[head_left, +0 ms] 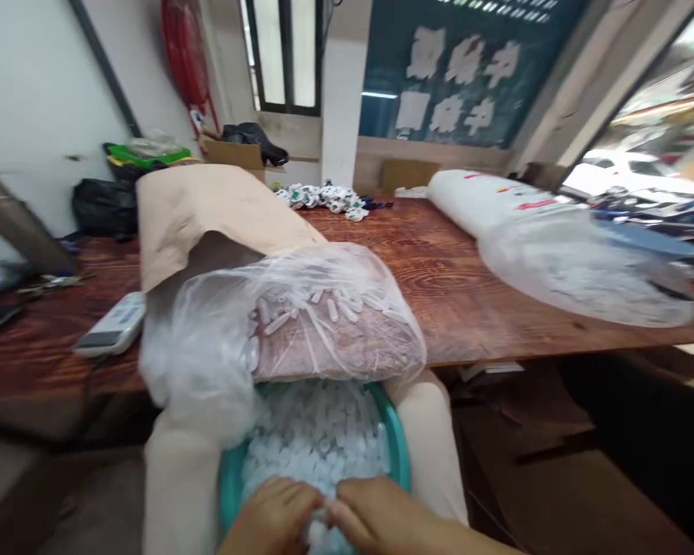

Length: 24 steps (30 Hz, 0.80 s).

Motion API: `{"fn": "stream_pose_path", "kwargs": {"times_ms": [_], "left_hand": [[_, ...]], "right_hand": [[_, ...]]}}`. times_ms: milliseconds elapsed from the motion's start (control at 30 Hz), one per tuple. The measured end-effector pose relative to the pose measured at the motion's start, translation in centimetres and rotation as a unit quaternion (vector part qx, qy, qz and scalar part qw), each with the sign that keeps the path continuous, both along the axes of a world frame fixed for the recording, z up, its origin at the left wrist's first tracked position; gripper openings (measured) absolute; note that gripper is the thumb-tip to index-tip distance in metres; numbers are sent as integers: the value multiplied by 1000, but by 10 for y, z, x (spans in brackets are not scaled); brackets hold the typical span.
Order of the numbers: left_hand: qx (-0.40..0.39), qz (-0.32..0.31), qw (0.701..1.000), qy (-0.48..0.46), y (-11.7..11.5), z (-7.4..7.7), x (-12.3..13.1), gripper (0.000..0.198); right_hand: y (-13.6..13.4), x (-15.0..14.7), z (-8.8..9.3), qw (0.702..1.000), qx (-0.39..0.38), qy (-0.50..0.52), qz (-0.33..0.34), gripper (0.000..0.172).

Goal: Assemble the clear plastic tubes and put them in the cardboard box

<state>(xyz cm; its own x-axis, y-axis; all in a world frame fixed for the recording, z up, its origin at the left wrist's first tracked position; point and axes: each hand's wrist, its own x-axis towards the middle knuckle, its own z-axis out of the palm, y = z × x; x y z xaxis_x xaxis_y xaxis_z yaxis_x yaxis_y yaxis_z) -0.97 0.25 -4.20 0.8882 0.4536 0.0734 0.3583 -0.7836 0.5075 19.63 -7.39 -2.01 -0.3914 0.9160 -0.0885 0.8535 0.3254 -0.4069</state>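
White plastic piece (317,532) seems pinched between my left hand (278,510) and right hand (382,507), fingers narrowed on it, above loose pieces (318,435) in the teal basin (403,455); I'd work low, clear of the bag (318,339) at the tabletop's (439,277) edge.

Head camera, one: mounted on my head, facing forward and down across the wooden table (439,270). Nearest, at the bottom edge: my left hand (281,515) and right hand (382,510), above the teal basin (402,455); farthest, at the top, a window (304,54) and blue-green board (385,116).
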Motion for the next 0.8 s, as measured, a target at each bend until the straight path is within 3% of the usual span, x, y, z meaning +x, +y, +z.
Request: {"fn": "stream_pose_path", "kwargs": {"times_ms": [67,133,233,300,433,567,733,800], "left_hand": [[-10,39,998,42,-5,16,5,28],[-69,62,994,57,1,30,11,28],[-113,156,978,85,23,41,23,17],[-110,198,968,107,41,40,36,17],[-117,224,955,154,71,26,69,32],[-135,211,954,166,81,16,92,28],[-186,211,951,129,76,20,85,10],[-219,218,947,91,71,24,74,11]], "right_hand": [[-2,2,8,998,-23,57,-10,52],[3,6,12,995,-47,87,-26,56],[16,6,6,994,-58,77,-50,31],[23,-1,-3,995,-58,54,-53,17],[25,-20,-21,996,-75,30,-20,32],[20,-23,-28,994,-89,56,10,41],[18,-4,-27,990,-84,113,-31,35],[17,6,-24,986,-78,139,-56,30]]}}
